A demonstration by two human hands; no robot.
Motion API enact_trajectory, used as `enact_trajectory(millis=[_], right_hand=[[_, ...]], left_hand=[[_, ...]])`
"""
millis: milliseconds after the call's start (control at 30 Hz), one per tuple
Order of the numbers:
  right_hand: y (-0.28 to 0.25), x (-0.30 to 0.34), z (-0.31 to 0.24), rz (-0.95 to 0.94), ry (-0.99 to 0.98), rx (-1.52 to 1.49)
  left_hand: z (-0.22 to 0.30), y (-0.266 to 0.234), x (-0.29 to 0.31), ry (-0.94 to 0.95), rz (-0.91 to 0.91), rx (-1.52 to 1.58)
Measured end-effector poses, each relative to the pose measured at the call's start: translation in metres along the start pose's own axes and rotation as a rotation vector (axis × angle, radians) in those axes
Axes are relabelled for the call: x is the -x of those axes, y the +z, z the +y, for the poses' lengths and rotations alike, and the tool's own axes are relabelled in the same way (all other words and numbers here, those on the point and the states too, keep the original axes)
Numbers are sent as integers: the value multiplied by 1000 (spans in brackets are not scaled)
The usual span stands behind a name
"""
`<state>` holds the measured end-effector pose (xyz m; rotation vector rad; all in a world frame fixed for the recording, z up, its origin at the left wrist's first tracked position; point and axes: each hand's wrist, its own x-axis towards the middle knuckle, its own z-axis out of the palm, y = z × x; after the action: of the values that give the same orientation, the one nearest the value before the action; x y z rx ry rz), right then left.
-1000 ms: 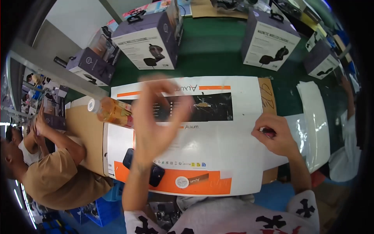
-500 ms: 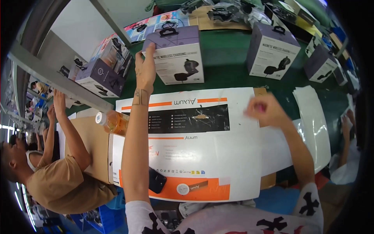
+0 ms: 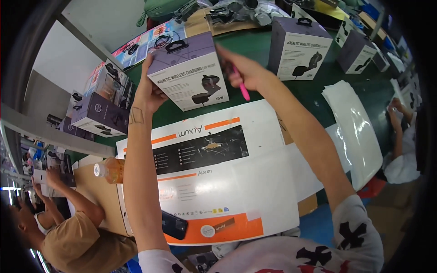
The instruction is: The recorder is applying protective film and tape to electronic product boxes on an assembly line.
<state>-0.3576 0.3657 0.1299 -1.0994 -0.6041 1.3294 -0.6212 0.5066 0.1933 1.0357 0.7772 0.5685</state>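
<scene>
A purple and white carton for a car charging mount (image 3: 189, 77), with a black hang tab on its lid, stands slightly tilted at the far edge of the printed sheet. My left hand (image 3: 148, 93) grips its left side, thumb up along the edge and fingers curled underneath. Beside the carton's right side is my right hand (image 3: 246, 70), closed around a slim pink pen-like tool (image 3: 245, 91) that points down toward me. Some right fingertips are blurred near the carton's edge, so whether they touch it I cannot tell.
A printed white and orange sheet (image 3: 268, 177) covers the table before me, with a dark phone (image 3: 174, 226) and a drink bottle (image 3: 110, 170) at its left. Similar cartons stand left (image 3: 102, 113) and right (image 3: 298, 50). White plastic sheets (image 3: 355, 136) lie right. Co-workers sit on both sides.
My right hand has come from over the sheet's right side to the carton's right side. My left hand has shifted lower on the carton, which is turned and slightly nearer. The view has swung right.
</scene>
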Motion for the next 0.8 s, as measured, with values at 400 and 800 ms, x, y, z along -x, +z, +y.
enact_trajectory(millis=[400,800], right_hand=[[-105,252,9,153,-296,1217],[-124,318,61,251,14,1228]], left_hand=[[-165,116,174,607,-290,-1164],[-174,90,217,609,-133,-1621]])
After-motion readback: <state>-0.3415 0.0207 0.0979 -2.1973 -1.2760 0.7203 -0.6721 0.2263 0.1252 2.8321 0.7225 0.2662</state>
